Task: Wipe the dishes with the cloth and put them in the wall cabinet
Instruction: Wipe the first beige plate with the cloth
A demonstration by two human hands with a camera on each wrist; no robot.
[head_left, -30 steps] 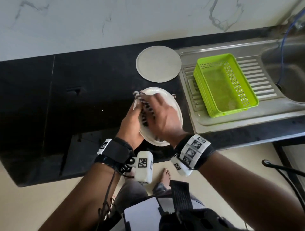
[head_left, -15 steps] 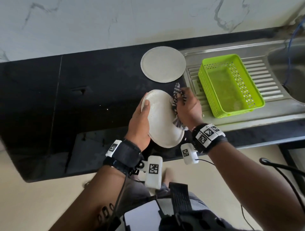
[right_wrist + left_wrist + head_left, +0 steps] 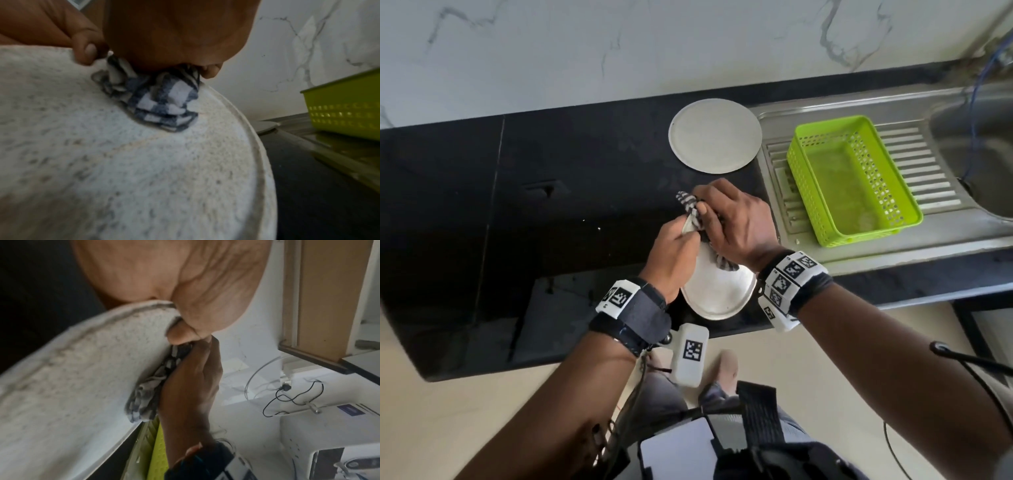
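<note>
Mid-frame: my left hand [image 3: 671, 255] grips plate [image 3: 717, 291] rim to steady it; right hand [image 3: 736, 222] bunches cloth [image 3: 160, 100], scrubbing w/ pressure.

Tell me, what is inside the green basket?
Nothing shows inside the green basket: its bare green floor shows from above. The side walls hide only a thin strip along the near edge.

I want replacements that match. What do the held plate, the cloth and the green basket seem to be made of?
Held plate: probably matte speckled ceramic or melamine; grainy off-white face, raised rim.
Cloth: woven fabric, likely cotton; blue-and-white checks, soft folds.
Green basket: glossy moulded plastic; perforated walls.
</note>
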